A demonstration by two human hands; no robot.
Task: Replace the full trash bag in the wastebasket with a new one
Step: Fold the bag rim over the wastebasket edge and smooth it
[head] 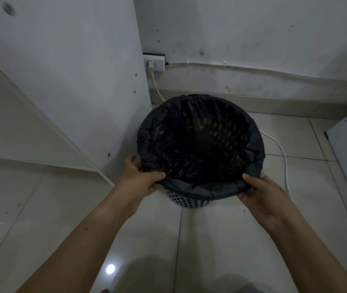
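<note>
2 hands pinch the folded cuff of a black trash bag (200,144) lining a perforated wastebasket (186,200) on the tiled floor (221,240): left hand (141,178) and right hand (262,192) at the near rim. Thin, limp film likely tears easily; gripping the doubled cuff looks safest.

text: none legible | labels: none legible | brands: none legible | numbers: none legible | signs: none legible | surfaces: nothing printed shows on any surface in the head view
</note>
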